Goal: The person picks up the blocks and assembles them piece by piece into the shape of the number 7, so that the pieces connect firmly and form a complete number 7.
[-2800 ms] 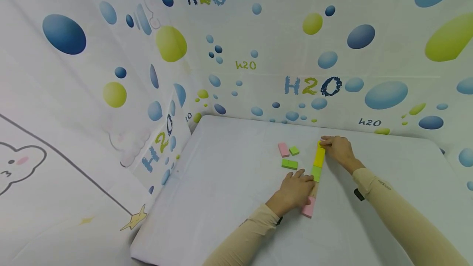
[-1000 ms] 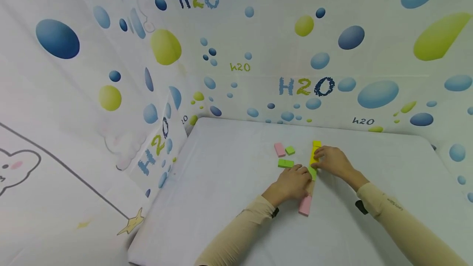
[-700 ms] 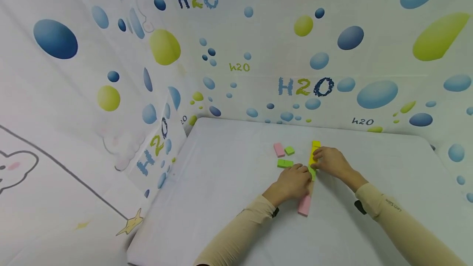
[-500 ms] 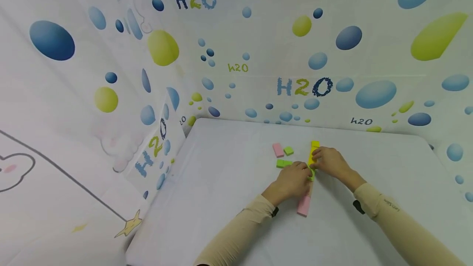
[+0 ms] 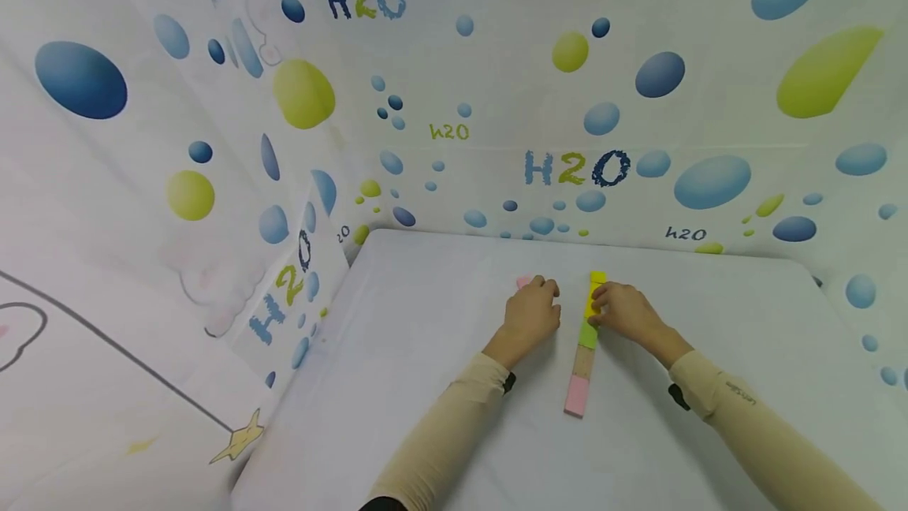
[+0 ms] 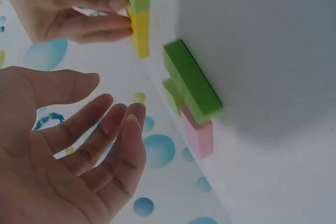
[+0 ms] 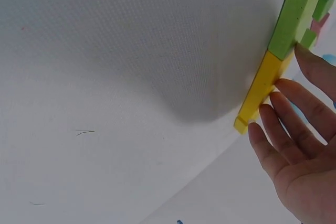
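A straight row of toy blocks lies on the white table. From far to near it has a small yellow block [image 5: 599, 276], a longer yellow block [image 7: 259, 87], a green block [image 5: 588, 336], a bare wooden block [image 5: 584, 362] and a pink block [image 5: 577, 397]. My right hand [image 5: 630, 311] rests its nearly straight fingertips against the side of the yellow and green part. My left hand [image 5: 530, 314] hovers over the loose blocks, fingers loosely bent and holding nothing. Those are a green block [image 6: 191, 81], a small light green block [image 6: 172, 95] and a pink block [image 6: 198, 136], largely hidden in the head view.
The white table [image 5: 426, 353] stretches left and right of the row. Behind it stands a white backdrop [image 5: 496, 69] printed with blue and green bubbles and H2O lettering. A side panel [image 5: 291, 290] borders the table's left edge.
My left hand has left the row and moved left and away from me, over the loose blocks. Earlier, my right hand slid from the far yellow end down the row; lately it stays there.
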`<act>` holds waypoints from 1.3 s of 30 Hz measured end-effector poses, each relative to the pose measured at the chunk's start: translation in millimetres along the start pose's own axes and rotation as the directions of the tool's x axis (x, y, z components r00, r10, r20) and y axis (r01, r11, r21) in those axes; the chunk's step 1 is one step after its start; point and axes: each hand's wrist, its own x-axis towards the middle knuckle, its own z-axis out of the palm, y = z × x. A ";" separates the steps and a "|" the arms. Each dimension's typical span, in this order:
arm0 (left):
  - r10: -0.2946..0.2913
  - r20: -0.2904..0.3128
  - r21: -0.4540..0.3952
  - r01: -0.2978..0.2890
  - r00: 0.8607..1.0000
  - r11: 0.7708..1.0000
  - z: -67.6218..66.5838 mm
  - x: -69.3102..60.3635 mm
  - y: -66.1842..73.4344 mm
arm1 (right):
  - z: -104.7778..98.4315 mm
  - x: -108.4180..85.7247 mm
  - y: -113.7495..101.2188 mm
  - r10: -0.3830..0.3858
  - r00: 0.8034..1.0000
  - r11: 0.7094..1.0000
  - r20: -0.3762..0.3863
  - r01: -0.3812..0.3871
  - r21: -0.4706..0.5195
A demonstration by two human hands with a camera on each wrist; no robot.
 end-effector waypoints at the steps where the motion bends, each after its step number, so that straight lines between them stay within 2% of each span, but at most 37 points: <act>1: -0.023 0.003 0.004 0.023 1.000 1.000 0.6 3.6 -2.9 | -0.2 -0.3 0.1 0.005 1.000 1.000 0.001 -0.005 0.002; 7: -0.160 0.049 0.047 0.157 0.986 0.986 9.1 23.6 -24.2 | 0.7 -1.5 1.8 0.017 1.000 1.000 -0.001 -0.017 0.020; 13: -0.241 0.020 0.002 0.241 0.970 0.970 14.3 31.1 -34.9 | 2.1 -1.7 2.2 0.010 1.000 1.000 -0.005 -0.010 -0.004; 24: -0.266 0.022 -0.001 0.266 0.964 0.964 27.8 42.3 -38.7 | 3.4 -2.4 4.6 -0.027 0.999 0.999 -0.033 0.026 -0.027; 31: -0.250 0.008 -0.008 0.250 0.968 0.968 27.1 42.6 -40.7 | 2.8 -0.4 1.9 -0.015 1.000 1.000 -0.024 0.014 -0.023; 39: -0.244 0.022 0.063 0.242 0.969 0.968 25.5 46.7 -48.0 | 0.9 -0.4 2.5 -0.008 1.000 1.000 -0.017 0.008 -0.016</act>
